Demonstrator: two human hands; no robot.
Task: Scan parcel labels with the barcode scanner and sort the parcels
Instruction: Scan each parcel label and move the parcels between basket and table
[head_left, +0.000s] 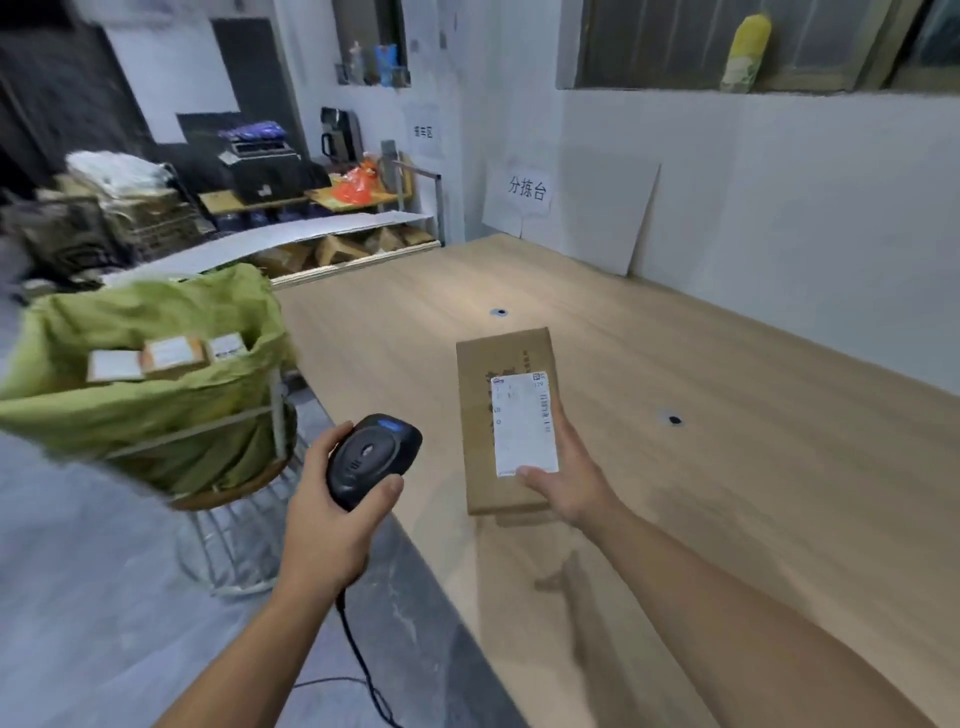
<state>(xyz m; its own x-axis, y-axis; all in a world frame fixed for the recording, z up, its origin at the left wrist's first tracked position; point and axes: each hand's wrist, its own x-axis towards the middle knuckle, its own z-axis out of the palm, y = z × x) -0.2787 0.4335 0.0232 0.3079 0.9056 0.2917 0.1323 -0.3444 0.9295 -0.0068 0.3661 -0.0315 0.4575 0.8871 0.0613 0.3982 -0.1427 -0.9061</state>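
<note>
At frame centre, the right hand (563, 480) grips the flat brown cardboard parcel (506, 421) above the wooden worktop (727, 415). The left hand (332, 514) clasps the black barcode scanner (371, 460). Risk: scanner aimed away, label (523, 423) unread.

— What colours at centre frame?
— A brown cardboard parcel (506, 358) with a white label (523, 426) printed in black; the barcode scanner (371, 457) is black with a blue patch on top.
— And the left side?
— An olive-green bag (156, 405); the table (727, 415) is pale wood grain. A yellow bottle (745, 52) upper right.
</note>
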